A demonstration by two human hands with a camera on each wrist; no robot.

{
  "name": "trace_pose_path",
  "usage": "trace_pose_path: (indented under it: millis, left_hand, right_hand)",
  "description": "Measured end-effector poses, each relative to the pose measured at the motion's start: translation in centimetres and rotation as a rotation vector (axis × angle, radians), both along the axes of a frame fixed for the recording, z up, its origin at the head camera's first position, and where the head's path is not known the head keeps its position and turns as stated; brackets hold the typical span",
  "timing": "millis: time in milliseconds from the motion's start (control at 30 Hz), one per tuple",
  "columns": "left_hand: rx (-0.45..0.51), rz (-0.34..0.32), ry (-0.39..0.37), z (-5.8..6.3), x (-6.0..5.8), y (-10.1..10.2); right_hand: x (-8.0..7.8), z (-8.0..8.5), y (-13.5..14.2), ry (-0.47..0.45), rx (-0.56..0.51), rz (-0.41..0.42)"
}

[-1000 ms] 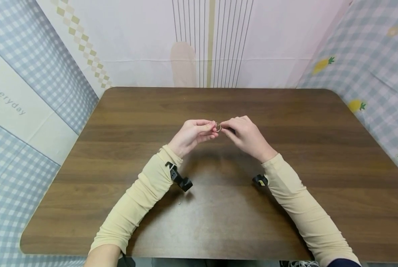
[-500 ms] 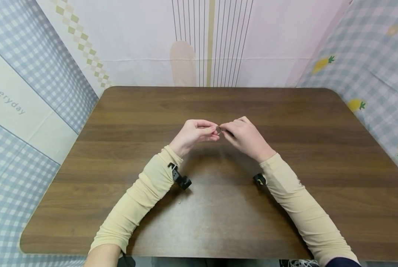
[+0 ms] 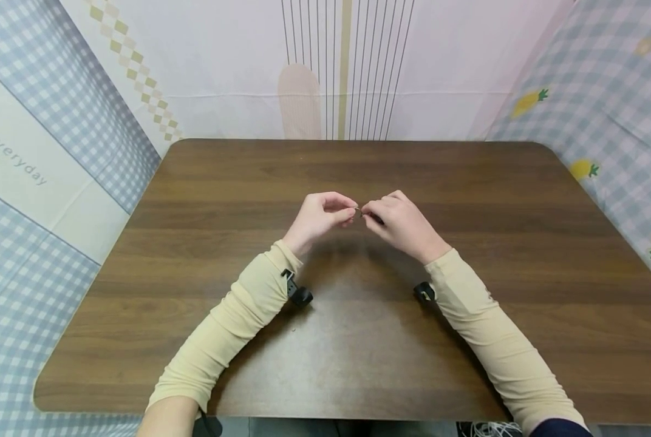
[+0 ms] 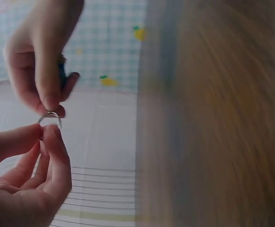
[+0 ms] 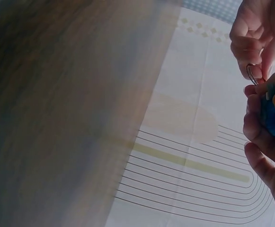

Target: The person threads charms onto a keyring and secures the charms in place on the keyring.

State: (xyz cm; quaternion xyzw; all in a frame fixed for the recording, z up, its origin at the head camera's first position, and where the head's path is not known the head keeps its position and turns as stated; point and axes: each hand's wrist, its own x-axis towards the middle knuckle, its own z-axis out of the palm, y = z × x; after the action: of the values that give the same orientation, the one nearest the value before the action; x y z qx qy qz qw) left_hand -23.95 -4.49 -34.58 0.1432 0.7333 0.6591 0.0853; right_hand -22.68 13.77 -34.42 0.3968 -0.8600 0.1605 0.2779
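My left hand point(image 3: 319, 218) pinches a thin metal split ring point(image 4: 60, 121) between thumb and forefinger above the table. Opposite it, my right hand point(image 3: 404, 223) grips a small blue object with round orange parts point(image 5: 270, 116), most of it hidden in the palm. The right thumb and forefinger meet at the ring's far side, so both hands' fingertips are almost together. In the head view the ring shows only as a thin line between them. The right wrist view shows it as a narrow loop beside the blue object.
A brown wooden table point(image 3: 358, 358) spreads under both forearms. Black cameras are strapped at the left wrist point(image 3: 300, 296) and the right wrist point(image 3: 425, 292). Patterned cloth point(image 3: 440, 67) hangs behind the table and along both sides. White cords point(image 3: 492, 430) lie below the front edge.
The ring has turned from a round outline to nearly edge-on in the head view. My left hand has rolled and shifted slightly right; the right hand has stayed nearly in place, fingertips at the ring.
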Motion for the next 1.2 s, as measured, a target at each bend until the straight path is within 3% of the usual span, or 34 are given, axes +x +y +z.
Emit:
trace_pose_path:
  millis: [100, 167, 367, 567, 800, 1033, 1200]
  left_hand:
    - [-0.121, 0.038, 0.123, -0.05, 0.04, -0.03]
    - [-0.165, 0.043, 0.161, -0.01, 0.05, -0.02]
    - [-0.149, -0.031, 0.105, 0.02, 0.15, 0.15]
    - [-0.208, -0.067, 0.155, -0.07, 0.09, 0.14]
    - [-0.072, -0.110, 0.120, 0.43, -0.04, -0.14]
    - [0.027, -0.029, 0.014, 0.78, 0.10, -0.22]
    - [-0.004, -0.014, 0.033, 0.50, 0.07, -0.28]
  right_hand:
    - [0.04, 0.00, -0.03, -0.027, 0.001, -0.001]
    - [0.03, -0.03, -0.04, -0.036, 0.002, -0.002]
    - [0.11, 0.06, -0.02, -0.056, 0.020, 0.008]
    - [0.39, 0.50, 0.07, -0.133, 0.031, 0.031]
    - [0.52, 0.86, 0.09, -0.182, -0.012, -0.052]
    - [0.54, 0.79, 0.06, -0.204, -0.098, -0.088]
    - [0.76, 0.83, 0.00, -0.239, -0.097, -0.071]
